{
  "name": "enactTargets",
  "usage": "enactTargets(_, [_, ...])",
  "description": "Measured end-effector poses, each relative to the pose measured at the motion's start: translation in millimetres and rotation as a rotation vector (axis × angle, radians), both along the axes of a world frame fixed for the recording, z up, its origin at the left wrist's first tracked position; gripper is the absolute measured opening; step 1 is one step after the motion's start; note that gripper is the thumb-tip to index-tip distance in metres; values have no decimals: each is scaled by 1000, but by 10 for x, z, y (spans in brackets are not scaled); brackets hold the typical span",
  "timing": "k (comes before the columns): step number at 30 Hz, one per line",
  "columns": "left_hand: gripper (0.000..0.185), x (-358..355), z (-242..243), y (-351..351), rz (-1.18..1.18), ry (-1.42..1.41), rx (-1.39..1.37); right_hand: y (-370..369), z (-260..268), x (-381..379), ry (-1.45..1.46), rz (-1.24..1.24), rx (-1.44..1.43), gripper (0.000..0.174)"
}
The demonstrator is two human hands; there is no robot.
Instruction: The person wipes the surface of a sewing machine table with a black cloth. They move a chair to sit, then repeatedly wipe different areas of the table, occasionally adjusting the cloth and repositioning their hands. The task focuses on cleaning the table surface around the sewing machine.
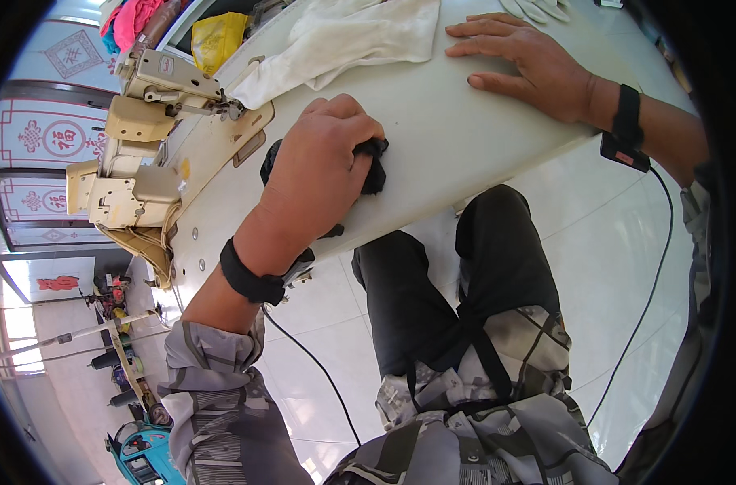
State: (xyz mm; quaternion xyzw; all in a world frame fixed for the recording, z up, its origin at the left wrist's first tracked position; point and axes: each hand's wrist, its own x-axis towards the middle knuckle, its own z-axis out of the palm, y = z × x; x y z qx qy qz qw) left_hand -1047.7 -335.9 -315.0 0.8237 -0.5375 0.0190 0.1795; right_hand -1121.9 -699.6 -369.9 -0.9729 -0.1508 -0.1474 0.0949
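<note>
My left hand point(319, 157) is closed around a bunched black cloth point(375, 170), pressed to the white sewing table point(428, 145). Cloth sticks out on both sides of the fist; the rest is hidden under it. A small dark scrap point(333, 231) shows by the table's front edge, beneath the wrist. Palm down, my right hand point(519, 66) rests on the tabletop with its fingers apart and nothing held. Its fingertips point at a white fabric piece point(368, 36). That piece runs to the presser foot area of a cream sewing machine point(174, 85).
White gloves point(535, 9) lie at the table's far edge. Behind the machine are a yellow packet point(218, 41) and pink fabric point(139, 24). Black cables point(662, 242) hang from both wrist straps. A thread stand with spools point(122, 364) and a turquoise object point(152, 454) stand at left.
</note>
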Motion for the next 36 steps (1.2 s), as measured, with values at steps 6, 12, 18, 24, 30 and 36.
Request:
enactTargets(6, [25, -61, 43, 162, -45, 94, 45, -25, 13, 8, 16, 4, 2, 50])
enactTargets(12, [27, 24, 3, 16, 6, -29, -16, -11, 11, 13, 10, 6, 7, 50])
enactTargets(18, [29, -154, 44, 258, -55, 114, 89, -24, 9, 6, 15, 6, 4, 49])
enactTargets(24, [26, 70, -32, 70, 78, 7, -13, -36, -15, 17, 6, 28, 10, 50])
enactTargets(30, [28, -223, 83, 204, -59, 114, 128, -52, 60, 50, 22, 95, 51, 52])
enactTargets(36, [31, -88, -27, 119, 38, 28, -29, -44, 51, 36, 30, 67, 57, 51])
